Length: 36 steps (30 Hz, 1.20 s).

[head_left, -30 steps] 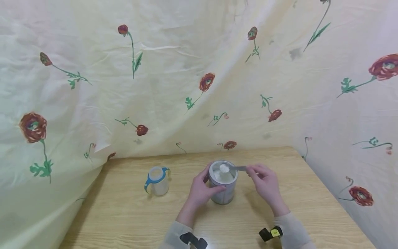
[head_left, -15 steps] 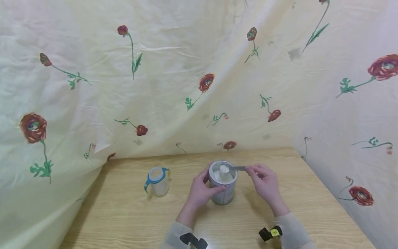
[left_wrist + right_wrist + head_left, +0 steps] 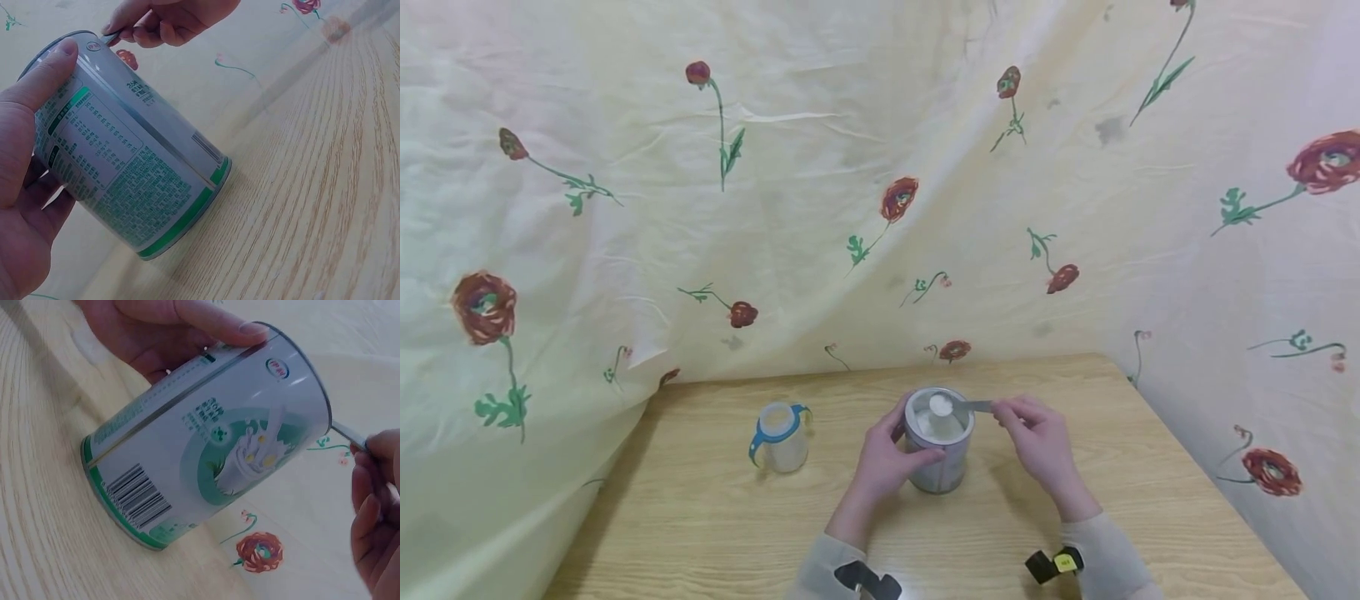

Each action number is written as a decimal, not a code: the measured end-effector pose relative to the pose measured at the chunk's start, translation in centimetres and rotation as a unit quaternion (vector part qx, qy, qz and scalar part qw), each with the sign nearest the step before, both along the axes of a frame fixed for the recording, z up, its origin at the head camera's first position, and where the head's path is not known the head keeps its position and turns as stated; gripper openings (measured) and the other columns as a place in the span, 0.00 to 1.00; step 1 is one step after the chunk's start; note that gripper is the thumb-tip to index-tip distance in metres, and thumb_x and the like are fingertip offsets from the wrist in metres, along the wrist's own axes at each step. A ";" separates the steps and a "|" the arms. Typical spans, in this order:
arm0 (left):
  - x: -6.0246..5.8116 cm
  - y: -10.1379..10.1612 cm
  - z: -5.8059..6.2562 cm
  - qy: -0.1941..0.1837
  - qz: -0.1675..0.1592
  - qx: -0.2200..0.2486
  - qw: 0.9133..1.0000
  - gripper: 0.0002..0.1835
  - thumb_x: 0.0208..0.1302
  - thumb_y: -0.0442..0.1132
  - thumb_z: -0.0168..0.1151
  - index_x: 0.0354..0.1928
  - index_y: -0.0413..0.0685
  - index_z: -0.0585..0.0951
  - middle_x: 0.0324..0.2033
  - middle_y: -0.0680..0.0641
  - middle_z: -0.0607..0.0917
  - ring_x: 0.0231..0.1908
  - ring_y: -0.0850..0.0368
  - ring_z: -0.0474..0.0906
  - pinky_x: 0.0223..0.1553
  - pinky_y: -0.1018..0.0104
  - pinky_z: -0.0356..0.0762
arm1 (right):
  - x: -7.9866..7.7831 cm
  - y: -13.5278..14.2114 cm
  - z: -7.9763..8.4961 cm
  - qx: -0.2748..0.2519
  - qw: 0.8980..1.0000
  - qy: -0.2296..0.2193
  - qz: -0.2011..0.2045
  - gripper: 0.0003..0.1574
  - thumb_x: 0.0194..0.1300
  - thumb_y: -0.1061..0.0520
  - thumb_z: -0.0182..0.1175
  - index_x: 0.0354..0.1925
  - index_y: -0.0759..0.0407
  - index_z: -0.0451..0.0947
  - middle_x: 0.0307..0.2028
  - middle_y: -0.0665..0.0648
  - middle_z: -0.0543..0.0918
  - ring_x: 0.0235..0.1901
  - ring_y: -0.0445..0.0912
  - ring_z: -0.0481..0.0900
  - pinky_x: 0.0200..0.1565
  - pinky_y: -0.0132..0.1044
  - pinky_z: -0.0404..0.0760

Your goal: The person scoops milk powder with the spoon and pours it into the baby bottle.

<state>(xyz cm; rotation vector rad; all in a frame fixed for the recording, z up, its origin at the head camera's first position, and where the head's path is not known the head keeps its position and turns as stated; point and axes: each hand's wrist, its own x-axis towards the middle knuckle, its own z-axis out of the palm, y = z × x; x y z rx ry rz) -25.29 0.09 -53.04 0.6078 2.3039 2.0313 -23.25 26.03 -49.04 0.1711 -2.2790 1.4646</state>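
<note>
A milk powder can point(image 3: 942, 467), white with green print and without a lid, stands upright on the wooden table, pale powder visible inside. My left hand point(image 3: 883, 458) grips its left side, thumb across the front near the rim. With thumb and fingertips my right hand point(image 3: 1037, 437) pinches the handle of a scoop point(image 3: 977, 406). The scoop's bowl, heaped with white powder, is over the can's opening at rim height. In the right wrist view the can's barcode and milk picture point(image 3: 250, 456) show; the scoop's bowl is hidden behind the rim there.
To the left on the table point(image 3: 715, 517) stands a clear cup point(image 3: 785, 450) with a blue two-handled ring. A flowered cloth point(image 3: 805, 208) hangs behind the table and along its sides. Black wrist cameras sit on both sleeves.
The powder in the scoop looks a little rounder and more level than a second ago. Both hands, the can and the cup keep their places.
</note>
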 end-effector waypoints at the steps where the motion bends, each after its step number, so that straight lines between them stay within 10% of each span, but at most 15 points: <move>1: 0.0 -0.1 0.0 0.001 0.000 -0.001 1.000 0.55 0.57 0.48 0.85 0.83 0.54 0.65 0.78 0.56 0.70 0.78 0.51 0.64 0.78 0.47 0.64 | 0.0 -0.1 0.1 -0.009 1.000 -0.021 0.000 0.13 0.79 0.55 0.65 0.46 0.62 0.92 0.36 0.54 0.89 0.36 0.41 0.80 0.37 0.31 0.81; 9: 0.1 -0.6 0.3 -0.001 -0.002 -0.022 1.000 0.54 0.58 0.50 0.84 0.83 0.62 0.64 0.79 0.56 0.68 0.78 0.53 0.63 0.78 0.50 0.63 | 0.0 -0.3 0.9 -0.110 0.979 -0.171 0.020 0.27 0.79 0.44 0.65 0.49 0.69 0.89 0.32 0.49 0.87 0.36 0.43 0.81 0.40 0.32 0.83; 16: 0.2 -1.3 1.0 -0.013 -0.010 -0.039 0.999 0.57 0.59 0.50 0.83 0.85 0.57 0.60 0.82 0.54 0.62 0.80 0.49 0.60 0.79 0.51 0.60 | -0.2 -0.5 1.5 -0.237 0.936 -0.249 0.071 0.17 0.80 0.47 0.64 0.46 0.59 0.89 0.34 0.47 0.89 0.34 0.38 0.82 0.40 0.27 0.84; 25: 1.0 -3.2 2.0 0.006 -0.008 -0.050 0.999 0.59 0.66 0.53 0.77 0.88 0.55 0.48 0.83 0.56 0.58 0.81 0.54 0.57 0.79 0.53 0.61 | 0.3 -1.2 2.2 -0.389 0.873 -0.257 0.144 0.19 0.84 0.55 0.57 0.36 0.52 0.91 0.30 0.47 0.88 0.27 0.33 0.78 0.28 0.20 0.76; 36: 1.6 -8.6 4.7 0.081 0.070 0.012 0.994 0.41 0.72 0.40 0.72 0.82 0.46 0.65 0.76 0.46 0.74 0.74 0.48 0.71 0.75 0.49 0.69 | 1.8 -2.1 3.8 -0.452 0.823 -0.237 0.249 0.20 0.84 0.63 0.52 0.42 0.57 0.91 0.38 0.52 0.92 0.34 0.34 0.87 0.38 0.18 0.84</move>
